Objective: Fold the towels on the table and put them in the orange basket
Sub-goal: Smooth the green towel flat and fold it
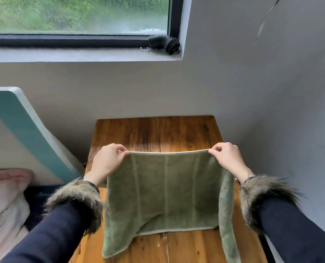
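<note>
A green fluffy towel hangs stretched above the wooden table, its top edge pulled taut between my hands. My left hand pinches the towel's upper left corner. My right hand pinches the upper right corner. The towel's lower part drapes down toward the table, with a flap hanging at each side. No orange basket is in view.
The table stands against a grey wall under a window. A black object lies on the sill. To the left lean a white-and-teal board and a pinkish-white cushion. A wall runs close along the table's right side.
</note>
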A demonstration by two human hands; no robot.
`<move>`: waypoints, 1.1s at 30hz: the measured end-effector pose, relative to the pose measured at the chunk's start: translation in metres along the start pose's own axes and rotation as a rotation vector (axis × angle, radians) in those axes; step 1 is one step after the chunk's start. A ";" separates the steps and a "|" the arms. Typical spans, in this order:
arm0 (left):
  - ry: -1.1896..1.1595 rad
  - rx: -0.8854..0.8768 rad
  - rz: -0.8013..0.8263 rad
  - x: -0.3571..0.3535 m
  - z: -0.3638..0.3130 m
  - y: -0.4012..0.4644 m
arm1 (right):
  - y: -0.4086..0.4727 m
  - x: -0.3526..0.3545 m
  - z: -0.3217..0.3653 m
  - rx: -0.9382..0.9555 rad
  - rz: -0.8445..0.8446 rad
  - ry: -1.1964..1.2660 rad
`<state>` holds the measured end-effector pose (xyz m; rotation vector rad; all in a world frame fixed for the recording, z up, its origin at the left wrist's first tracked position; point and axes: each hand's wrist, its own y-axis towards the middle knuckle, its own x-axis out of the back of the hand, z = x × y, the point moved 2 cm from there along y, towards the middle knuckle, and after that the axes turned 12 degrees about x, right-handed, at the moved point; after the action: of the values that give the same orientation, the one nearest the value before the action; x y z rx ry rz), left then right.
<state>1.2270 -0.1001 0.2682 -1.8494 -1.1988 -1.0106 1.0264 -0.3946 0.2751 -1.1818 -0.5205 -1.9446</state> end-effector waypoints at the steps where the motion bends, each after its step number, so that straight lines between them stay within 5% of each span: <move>1: 0.006 -0.004 -0.011 -0.004 -0.002 0.018 | 0.015 -0.005 0.003 0.000 -0.013 -0.024; 6: -0.016 -0.047 0.022 -0.033 0.005 0.069 | 0.053 -0.045 0.009 -0.013 0.005 -0.091; 17: 0.099 0.201 0.282 -0.115 0.099 0.046 | 0.030 -0.165 0.022 0.002 0.485 0.020; 27: -0.366 0.711 0.000 -0.156 0.137 0.060 | 0.016 -0.257 0.015 0.238 0.549 -0.268; 33: -0.476 0.724 0.013 -0.159 0.144 0.070 | 0.009 -0.276 -0.002 0.313 0.472 -0.362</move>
<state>1.2835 -0.0599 0.0535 -1.5182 -1.5565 -0.0619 1.1041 -0.2880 0.0320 -1.3131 -0.6377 -1.2093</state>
